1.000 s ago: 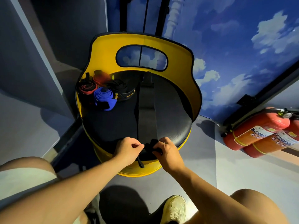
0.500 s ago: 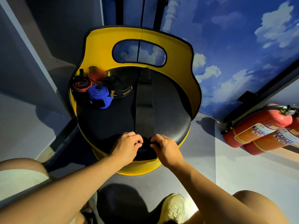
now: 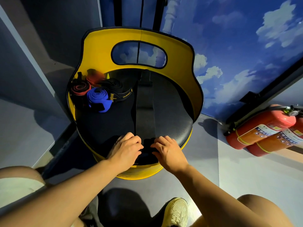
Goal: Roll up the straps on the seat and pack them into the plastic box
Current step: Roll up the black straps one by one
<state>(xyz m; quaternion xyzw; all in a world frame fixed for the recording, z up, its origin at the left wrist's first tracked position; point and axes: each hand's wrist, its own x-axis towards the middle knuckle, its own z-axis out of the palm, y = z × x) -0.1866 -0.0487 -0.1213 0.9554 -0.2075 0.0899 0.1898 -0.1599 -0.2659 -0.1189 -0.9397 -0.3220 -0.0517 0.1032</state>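
A long black strap (image 3: 145, 115) lies flat down the middle of the round black seat (image 3: 172, 122) of a yellow chair. Its near end is a small black roll at the seat's front edge. My left hand (image 3: 126, 149) and my right hand (image 3: 168, 151) grip that roll from either side, fingers curled over it. At the seat's back left lie rolled straps: a blue one (image 3: 98, 99), a red and black one (image 3: 81, 88), a red one (image 3: 95, 77) and a black one with yellow print (image 3: 118, 89). No plastic box is in view.
The chair's yellow backrest (image 3: 180, 63) curves round the seat's far side. Two red fire extinguishers (image 3: 262, 130) lie on the floor at the right against a sky-painted wall. A grey wall stands at the left. My knees and a shoe (image 3: 177, 212) are below.
Both hands have moved a little forward along the seat, turning the strap's near end over itself. The loose tail that hung over the seat's front edge is now tucked in.
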